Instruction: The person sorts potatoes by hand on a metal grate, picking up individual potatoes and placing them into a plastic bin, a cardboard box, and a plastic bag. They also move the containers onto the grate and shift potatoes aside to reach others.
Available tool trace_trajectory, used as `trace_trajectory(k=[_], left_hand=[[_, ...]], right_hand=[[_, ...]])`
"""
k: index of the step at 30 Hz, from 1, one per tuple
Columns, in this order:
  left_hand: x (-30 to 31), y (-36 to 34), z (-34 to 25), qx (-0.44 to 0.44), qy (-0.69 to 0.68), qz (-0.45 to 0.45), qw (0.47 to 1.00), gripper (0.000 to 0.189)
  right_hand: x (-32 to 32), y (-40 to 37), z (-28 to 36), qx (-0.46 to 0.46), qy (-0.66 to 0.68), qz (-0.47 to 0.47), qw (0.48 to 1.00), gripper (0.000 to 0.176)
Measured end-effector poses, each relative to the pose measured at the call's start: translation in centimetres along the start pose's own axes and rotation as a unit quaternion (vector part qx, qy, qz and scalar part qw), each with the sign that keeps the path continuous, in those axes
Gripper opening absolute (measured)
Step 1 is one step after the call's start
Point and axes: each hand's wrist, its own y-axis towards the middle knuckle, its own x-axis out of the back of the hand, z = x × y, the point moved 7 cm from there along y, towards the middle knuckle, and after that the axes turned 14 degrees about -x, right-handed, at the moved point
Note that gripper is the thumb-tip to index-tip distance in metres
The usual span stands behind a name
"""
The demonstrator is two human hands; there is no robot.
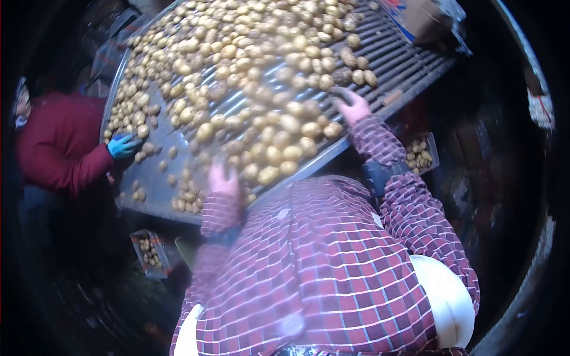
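Observation:
Many potatoes (274, 155) lie spread over a sorting table with a metal rim (332, 151). My left hand (222, 180) is at the near edge, beside potatoes; motion smears it, but its fingers look stretched out and apart. Farther right, my right hand (353, 108) reaches over the rim onto the slatted part (399, 66), next to a few potatoes. Its thumb and fingers are apart, with dark fingertips, and nothing shows between them. Potatoes between my hands are blurred.
A co-worker's blue-gloved hand (123, 146) touches the table's left side. A cardboard box (415, 19) sits at the far right corner. Crates of potatoes stand low on the right (432, 151) and left (155, 272).

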Motion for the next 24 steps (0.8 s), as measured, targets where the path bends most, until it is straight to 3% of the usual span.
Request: trace_trajectory(k=[2,3,4,10,12,14,15,17,19,22,23,24], left_hand=[[1.4,-1.0,0.0,0.019,-0.043,-0.046,0.998,0.039],[1.7,-1.8,0.6,0.048,-0.038,-0.044,0.997,0.038],[1.8,-2.5,1.4,0.074,-0.035,-0.043,0.996,0.037],[3.9,-5.8,2.0,0.173,-0.101,-0.104,0.974,0.034],[4.6,-6.3,1.2,0.204,-0.128,-0.131,0.962,0.034],[4.8,-6.8,1.5,0.209,-0.108,-0.143,0.961,0.032],[4.9,-6.9,1.6,0.206,-0.092,-0.143,0.964,0.032],[5.1,-6.6,1.7,0.205,-0.056,-0.151,0.965,0.031],[5.1,-4.8,1.1,0.121,-0.003,-0.130,0.984,0.032],[3.8,-0.1,-0.5,0.036,0.049,-0.030,0.998,0.036],[3.2,1.8,-1.4,0.033,0.081,0.026,0.996,0.040],[2.2,3.3,-1.9,0.030,0.112,0.082,0.990,0.044]], right_hand=[[-6.2,0.1,4.1,-0.062,-0.012,0.103,0.993,0.035],[-8.6,0.5,6.0,-0.005,-0.146,0.104,0.984,0.037],[-11.4,0.9,6.7,0.097,-0.177,0.122,0.972,0.036],[-22.8,2.2,9.9,0.253,-0.358,0.187,0.879,0.033],[-25.7,0.9,10.2,0.193,-0.458,0.310,0.811,0.036],[-26.4,-2.7,11.3,0.256,-0.543,0.288,0.746,0.025],[-27.9,-2.5,7.9,0.273,-0.621,0.266,0.685,0.022],[-28.2,-3.4,7.3,0.289,-0.637,0.221,0.680,0.022],[-27.6,-4.0,8.5,0.280,-0.656,0.209,0.668,0.023],[-26.1,-3.8,10.1,0.286,-0.594,0.226,0.717,0.026],[-25.3,-3.9,11.4,0.198,-0.602,0.272,0.724,0.035],[-24.8,-3.4,11.0,0.170,-0.491,0.294,0.803,0.039]])
